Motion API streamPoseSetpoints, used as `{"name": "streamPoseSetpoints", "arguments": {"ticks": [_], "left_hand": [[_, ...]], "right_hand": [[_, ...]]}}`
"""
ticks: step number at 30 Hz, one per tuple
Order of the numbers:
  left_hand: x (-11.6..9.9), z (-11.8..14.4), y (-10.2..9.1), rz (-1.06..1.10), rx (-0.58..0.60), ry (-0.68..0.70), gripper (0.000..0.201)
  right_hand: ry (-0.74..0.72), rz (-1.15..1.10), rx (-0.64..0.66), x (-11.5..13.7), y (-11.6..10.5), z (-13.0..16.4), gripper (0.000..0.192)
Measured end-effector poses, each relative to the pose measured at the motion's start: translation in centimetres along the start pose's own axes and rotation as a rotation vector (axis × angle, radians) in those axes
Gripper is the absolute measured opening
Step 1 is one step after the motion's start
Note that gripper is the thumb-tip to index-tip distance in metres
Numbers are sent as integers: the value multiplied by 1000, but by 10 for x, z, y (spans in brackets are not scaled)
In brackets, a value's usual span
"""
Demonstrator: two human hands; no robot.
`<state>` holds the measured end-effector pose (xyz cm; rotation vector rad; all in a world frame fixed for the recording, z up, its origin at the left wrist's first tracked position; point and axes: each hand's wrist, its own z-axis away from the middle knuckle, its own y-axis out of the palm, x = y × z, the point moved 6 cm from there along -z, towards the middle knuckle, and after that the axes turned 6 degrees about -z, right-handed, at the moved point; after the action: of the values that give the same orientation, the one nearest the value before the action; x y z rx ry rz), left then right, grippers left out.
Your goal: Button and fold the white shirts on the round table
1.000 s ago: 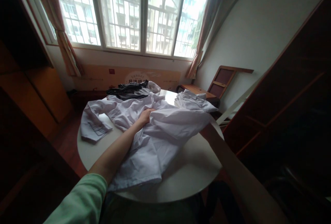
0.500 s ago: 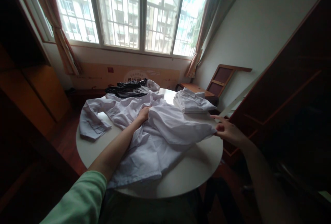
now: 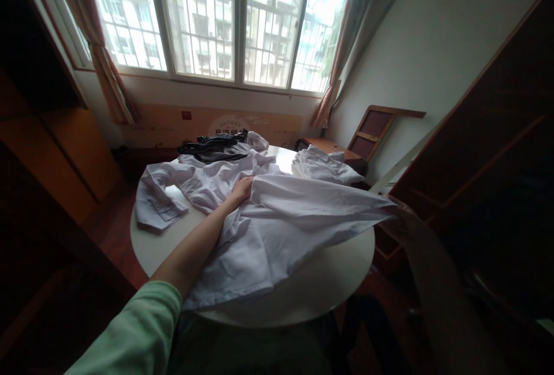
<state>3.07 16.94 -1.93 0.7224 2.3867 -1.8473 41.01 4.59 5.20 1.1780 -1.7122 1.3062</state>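
One pale, wrinkled, partly taut garment (image 3: 279, 231)

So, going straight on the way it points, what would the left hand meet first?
The left hand would likely meet more folds of the white garment it touches; depth beyond is unclear.

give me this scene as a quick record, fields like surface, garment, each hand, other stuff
surface: round white table
garment: pale garment, spread out and wrinkled
left hand: on the pale garment, near its middle; finger closure unclear
right hand: gripping a corner, drawn out past the table's right edge
other items: folded white stack, far right; dark glossy bundle, far side
background: barred window
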Motion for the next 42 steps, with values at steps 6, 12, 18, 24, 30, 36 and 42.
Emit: {"name": "streamPoseSetpoints", "arguments": {"ticks": [6,12,18,24,30,36,42], "left_hand": [[-2,0,3,-27,-8,-3,31],[-4,-1,3,-2,-25,23,30],[-4,-1,4,-46,-22,43,28],[-7,2,5,27,-119,48,38],[-9,6,-4,50,-208,136,46],[70,24,-68,-176,-366,-221,37],[162,68,-93,-330,-253,-559,46]], "right_hand": [[-3,662,-15,1,-9,13,20],[-484,532,399,26,106,36,52],[-473,510,490,18,151,38,16],[-269,146,167,45,102,37,30],[-205,91,854,79,127,67,34],[-303,300,320,37,126,-19,22],[267,142,191,-35,139,-77,20]]}}
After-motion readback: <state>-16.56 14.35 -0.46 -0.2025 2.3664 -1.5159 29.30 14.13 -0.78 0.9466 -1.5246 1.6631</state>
